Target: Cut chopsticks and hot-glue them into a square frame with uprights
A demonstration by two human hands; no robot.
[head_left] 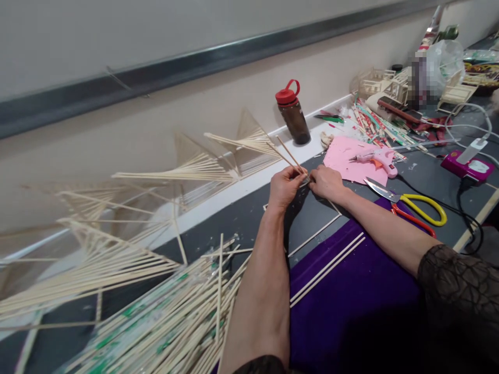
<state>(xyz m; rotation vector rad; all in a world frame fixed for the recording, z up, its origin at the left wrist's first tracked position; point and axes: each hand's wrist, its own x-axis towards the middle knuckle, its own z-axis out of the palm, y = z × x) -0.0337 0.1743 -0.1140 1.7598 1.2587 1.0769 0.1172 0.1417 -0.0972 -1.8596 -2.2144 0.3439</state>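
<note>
In the head view, the left hand [284, 188] and right hand [326, 183] meet at mid-bench, both pinched shut on a thin wooden stick [290, 155] that slants up and away to the left, seemingly steadied from both sides. Far left stand fanned stick frames [210, 166]; a loose stick pile [175, 317] crowds the near left. To the right lie a glue gun [376, 158] on pink paper [346, 158], yellow-handled scissors [413, 202], and a brown bottle [293, 115] beyond.

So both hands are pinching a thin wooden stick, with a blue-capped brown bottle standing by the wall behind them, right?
Not quite: the head view shows the bottle has a red cap, not blue. The rest holds: the left hand and right hand meet on a thin wooden stick, and the brown bottle stands by the wall behind them.
</note>
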